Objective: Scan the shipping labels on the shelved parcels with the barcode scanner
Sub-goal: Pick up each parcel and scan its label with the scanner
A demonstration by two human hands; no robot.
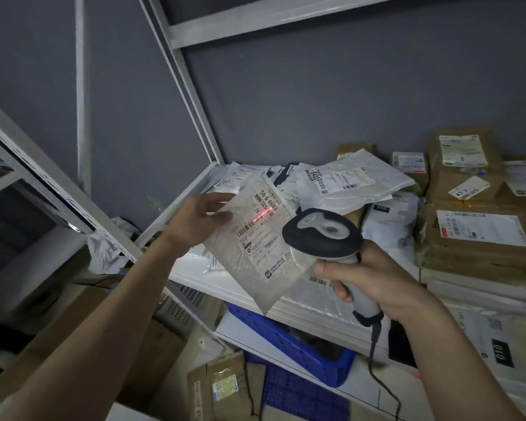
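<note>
- Translucent plastic, that's what you've got up: one soft mailer (249,238) raised in front of the shelf (195,189), its shipping label (263,229) turned to face the barcode scanner (325,238).
- Your left hand (201,220) pinches the mailer at its upper left edge, thumb on the front, fingers behind. That grip is clenched on the bag.
- Your right hand (374,284) is wrapped round the scanner's handle, just right of the mailer; its grip is clamped on the scanner, with the cord (380,375) trailing down below.
- The red scan line (260,218) is live and lands on the label, but it looks to sit just above the long barcode rather than across it.
- Step in hand, as I read it: scanning this one parcel's label.
- Next move calls for dropping the beam a touch, or tipping the mailer, so the line crosses the full barcode.
- The count: one scanner, one mailer in hand, two hands busy.
- On the shelf behind the mailer, a loose heap of white poly bags (353,180), too jumbled to count.
- Right of that heap, brown parcels (474,235); I can make out at least four, all labelled.
- Below the shelf, one blue crate (289,338).
</note>
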